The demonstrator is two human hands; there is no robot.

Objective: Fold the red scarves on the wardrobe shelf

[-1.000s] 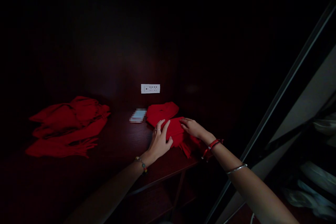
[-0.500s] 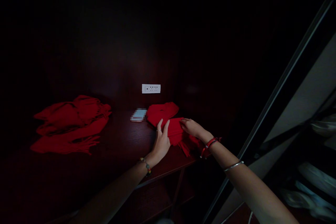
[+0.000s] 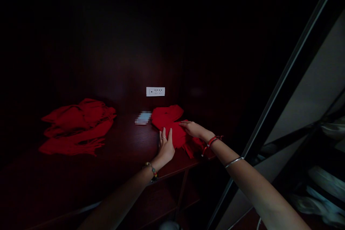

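Observation:
A folded red scarf (image 3: 179,134) with fringe at its lower end lies on the right part of a dark wooden shelf. At its left edge my left hand (image 3: 166,149) touches the fabric, thumb and fingers apart. My right hand (image 3: 193,129) rests on top of the scarf with its fingers stretched out flat across the cloth. Just behind it sits another folded red cloth (image 3: 165,113), partly overlapped by the scarf. Farther left, a loose pile of red fringed scarves (image 3: 78,125) lies apart from both hands.
A small pale, pixel-blurred item (image 3: 143,118) lies on the shelf (image 3: 129,138) beside the red cloth. Above it, a white power socket (image 3: 155,91) is set in the back panel. A metal-edged door frame (image 3: 285,72) slants along the right. Compartments (image 3: 161,194) show below the shelf edge.
My right hand has slid slightly left over the scarf, its fingers now flatter. My left hand has moved down a little along the scarf's edge.

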